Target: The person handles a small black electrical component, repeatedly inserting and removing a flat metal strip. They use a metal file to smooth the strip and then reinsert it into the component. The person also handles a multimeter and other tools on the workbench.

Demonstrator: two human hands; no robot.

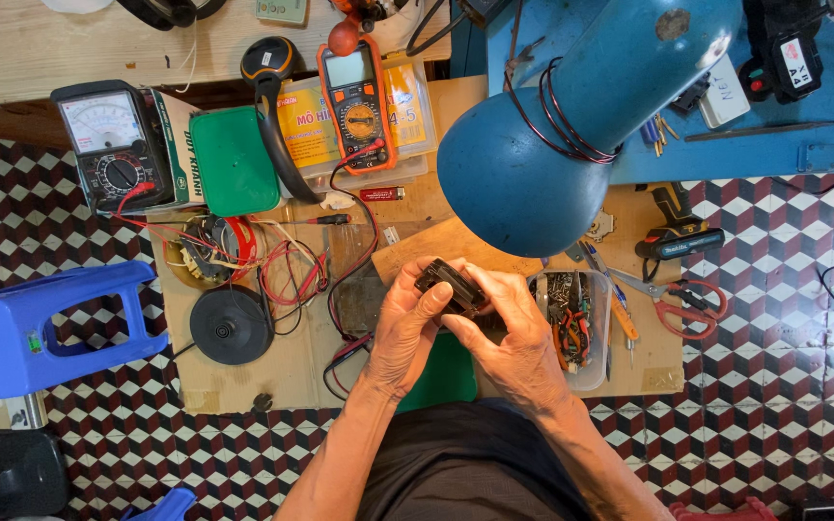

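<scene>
I see my left hand (407,328) and right hand (514,333) close together over my lap, both clenched around a small black component (449,287), thumbs pressed on its top; it sits between the two palms, above the cardboard mat (282,371). Just right of the right hand stands a clear plastic tub (586,371) of pliers and bits, with red-handled scissors (682,304) beyond it. Left of my hands lies a black round disc (232,325) amid red and black test leads (291,275). Farther off rest an orange digital multimeter (357,101), an analog meter (113,145) and a blue desk lamp (571,125).
</scene>
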